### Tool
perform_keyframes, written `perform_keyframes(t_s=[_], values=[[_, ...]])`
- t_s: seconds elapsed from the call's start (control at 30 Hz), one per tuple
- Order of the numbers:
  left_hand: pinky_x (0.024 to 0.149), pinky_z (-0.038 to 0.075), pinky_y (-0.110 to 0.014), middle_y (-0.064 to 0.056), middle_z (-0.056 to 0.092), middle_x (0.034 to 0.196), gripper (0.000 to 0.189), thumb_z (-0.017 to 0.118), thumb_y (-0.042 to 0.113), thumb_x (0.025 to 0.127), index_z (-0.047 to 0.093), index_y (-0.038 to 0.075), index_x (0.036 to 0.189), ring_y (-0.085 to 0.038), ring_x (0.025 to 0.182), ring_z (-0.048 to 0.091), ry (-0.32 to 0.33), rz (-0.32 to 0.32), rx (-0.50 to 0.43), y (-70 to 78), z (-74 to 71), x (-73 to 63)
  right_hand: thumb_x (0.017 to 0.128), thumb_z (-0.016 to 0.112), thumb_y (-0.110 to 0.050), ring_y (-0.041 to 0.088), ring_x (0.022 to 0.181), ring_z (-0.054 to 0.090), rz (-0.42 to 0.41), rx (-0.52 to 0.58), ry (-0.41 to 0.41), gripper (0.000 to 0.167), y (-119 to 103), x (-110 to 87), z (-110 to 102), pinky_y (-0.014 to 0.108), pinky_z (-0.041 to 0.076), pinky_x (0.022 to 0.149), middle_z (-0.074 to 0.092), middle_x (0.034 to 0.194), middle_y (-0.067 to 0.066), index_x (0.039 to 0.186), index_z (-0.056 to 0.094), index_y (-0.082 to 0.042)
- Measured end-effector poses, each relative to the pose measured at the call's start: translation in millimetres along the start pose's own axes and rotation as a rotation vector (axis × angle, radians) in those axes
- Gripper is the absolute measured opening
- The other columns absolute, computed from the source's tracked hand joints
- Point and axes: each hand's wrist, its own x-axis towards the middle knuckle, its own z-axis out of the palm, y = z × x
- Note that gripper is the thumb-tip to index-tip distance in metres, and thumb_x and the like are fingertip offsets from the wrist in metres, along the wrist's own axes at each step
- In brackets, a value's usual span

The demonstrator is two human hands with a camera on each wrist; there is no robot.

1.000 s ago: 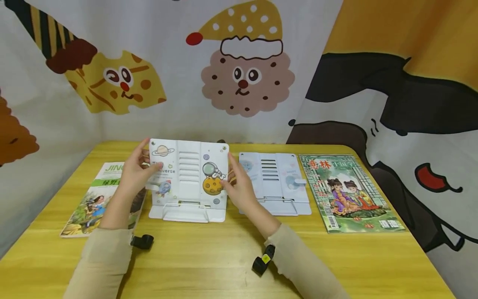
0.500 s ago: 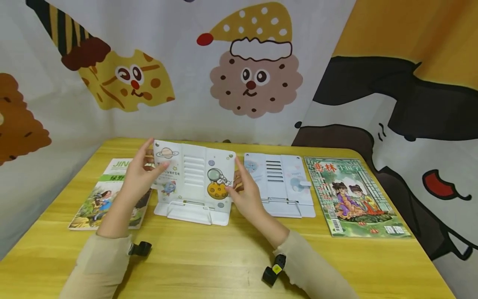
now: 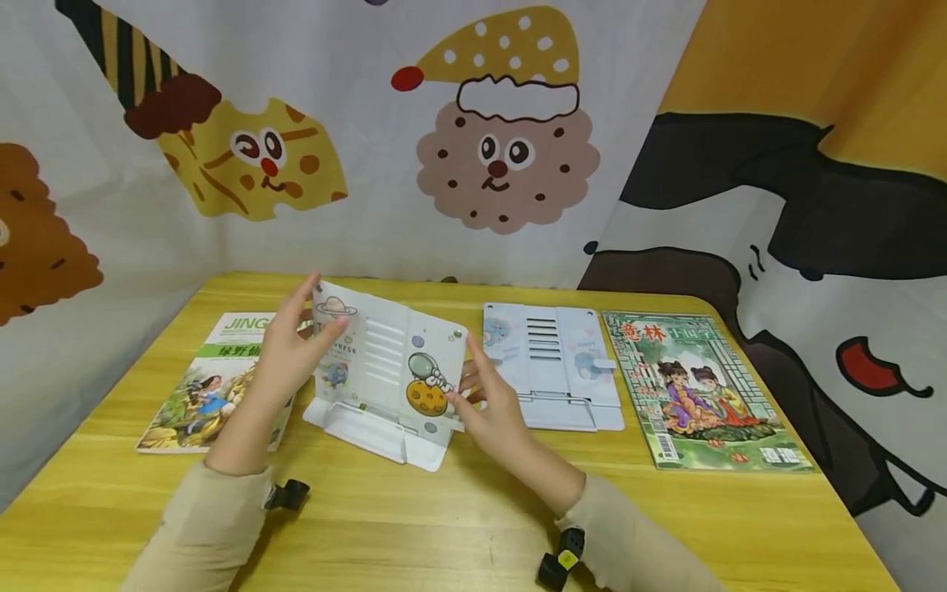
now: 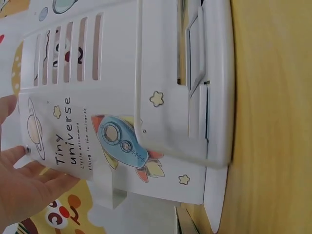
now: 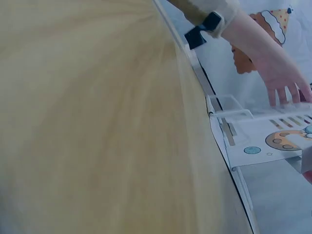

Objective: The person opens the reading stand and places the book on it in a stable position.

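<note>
A white book stand (image 3: 395, 374) printed with an astronaut, planets and a rocket stands tilted back on the table, turned at an angle. My left hand (image 3: 288, 353) holds its upper left edge, thumb in front and fingers mostly behind. At its right edge, my right hand (image 3: 497, 411) pinches the panel, the thumb near the printed moon. The left wrist view shows the panel (image 4: 122, 48) close up, with slots, "Tiny universe" lettering and a wire page holder at its foot. From the right wrist view, the left hand (image 5: 282, 73) appears across the stand (image 5: 261, 153).
A second, pale book stand (image 3: 547, 353) stands just right of my right hand. A green magazine (image 3: 710, 386) lies at the far right. Partly behind my left arm is a picture book (image 3: 200, 395). A cartoon-printed curtain (image 3: 370, 238) hangs behind the wooden table (image 3: 414, 534).
Both hands have turned the book stand, its right side coming nearer to me and its left side going back. The head view has shifted slightly; the other stand and the books stay in place.
</note>
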Motion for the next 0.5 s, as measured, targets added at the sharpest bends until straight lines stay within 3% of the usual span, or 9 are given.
perform_keyframes(t_s=[0.1, 0.33, 0.5], values=[[0.101, 0.038, -0.05, -0.007, 0.029, 0.153, 0.071, 0.065, 0.034, 0.092, 0.026, 0.03, 0.152, -0.036, 0.126, 0.044, -0.014, -0.011, -0.006, 0.0, -1.0, 1.3, 0.08, 0.072, 0.008, 0.022, 0.077, 0.06, -0.035, 0.022, -0.02, 0.093, -5, -1.5, 3, 0.026, 0.055, 0.061, 0.061, 0.095, 0.013, 0.153, 0.018, -0.009], [0.103, 0.034, -0.053, -0.009, 0.025, 0.154, 0.071, 0.062, 0.03, 0.094, 0.024, 0.022, 0.153, -0.037, 0.133, 0.034, -0.034, -0.011, -0.038, 11.8, 1.2, 9.0, 0.079, 0.073, 0.008, 0.02, 0.078, 0.062, -0.114, 0.016, -0.049, 0.1, -22, -3.5, 16, 0.02, 0.053, 0.062, 0.064, 0.089, 0.012, 0.155, 0.012, -0.018], [0.106, 0.03, -0.053, -0.006, 0.018, 0.156, 0.071, 0.061, 0.035, 0.094, 0.022, 0.025, 0.154, -0.033, 0.139, 0.023, -0.049, -0.033, -0.066, 11.3, 8.0, 15.7, 0.077, 0.072, 0.01, 0.021, 0.075, 0.063, -0.146, 0.0, -0.017, 0.1, -31, -4.2, 24, 0.019, 0.053, 0.061, 0.062, 0.085, 0.012, 0.154, 0.015, -0.018]])
